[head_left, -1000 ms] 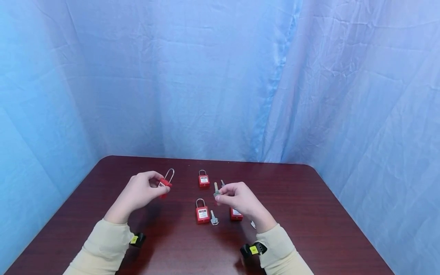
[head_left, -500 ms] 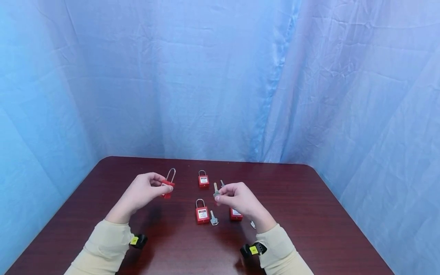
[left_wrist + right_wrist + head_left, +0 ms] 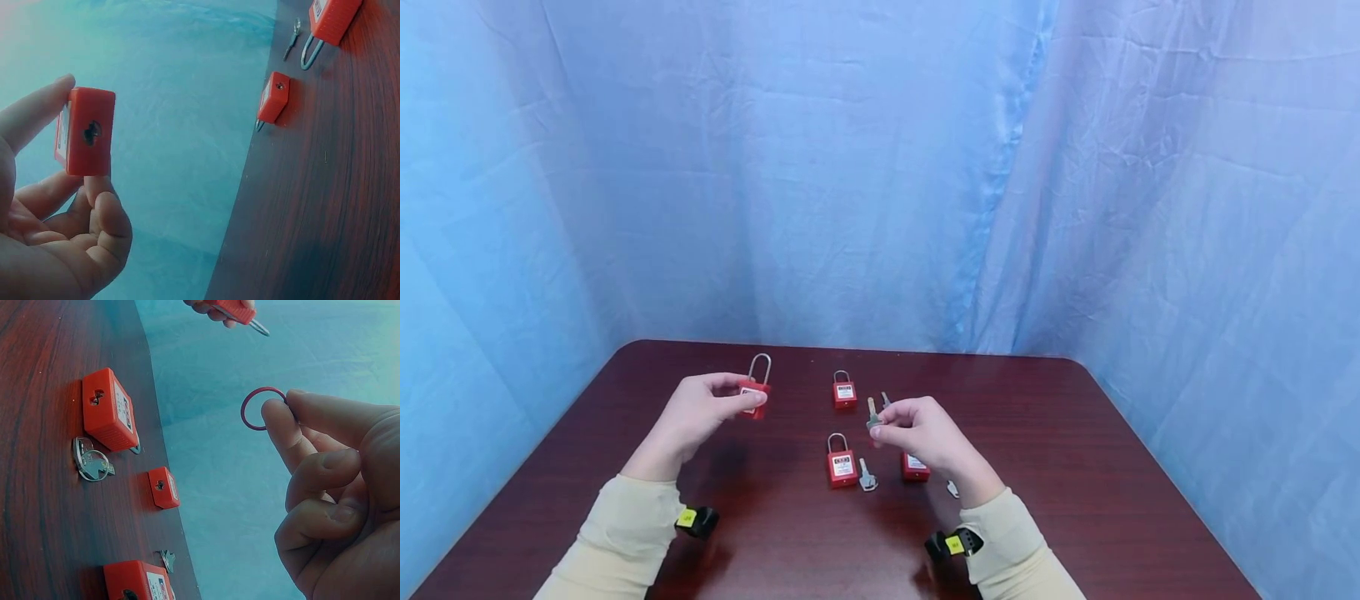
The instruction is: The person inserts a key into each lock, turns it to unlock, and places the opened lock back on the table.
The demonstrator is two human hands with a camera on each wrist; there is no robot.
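Cloth (image 3: 880,183), blue and creased, hangs behind and to both sides of a dark red-brown wooden table (image 3: 1075,467). Two cream sleeves (image 3: 617,542) reach in from the near edge, each wrist carrying a black strap with a yellow tag.

The left hand (image 3: 696,412) is raised above the table's left half, and its thumb and fingers pinch the red body of a long-shackle padlock (image 3: 754,392). The steel shackle stands upright above the fingers; in the left wrist view the keyhole in the padlock's underside faces the camera (image 3: 87,132). The right hand (image 3: 921,433) is held up near the table's middle, well apart from the left. Its thumb and forefinger are closed on a key (image 3: 872,412), whose blade points upward. In the right wrist view a red key ring (image 3: 262,408) sits at the fingertips (image 3: 281,422).

Three smaller red padlocks lie flat on the table between and below the hands: the far padlock (image 3: 845,392), the near padlock (image 3: 842,463), and a third padlock (image 3: 914,468) partly hidden under the right hand. A loose silver key (image 3: 867,477) lies just beside the near padlock, and another small key (image 3: 952,489) lies by the right wrist.
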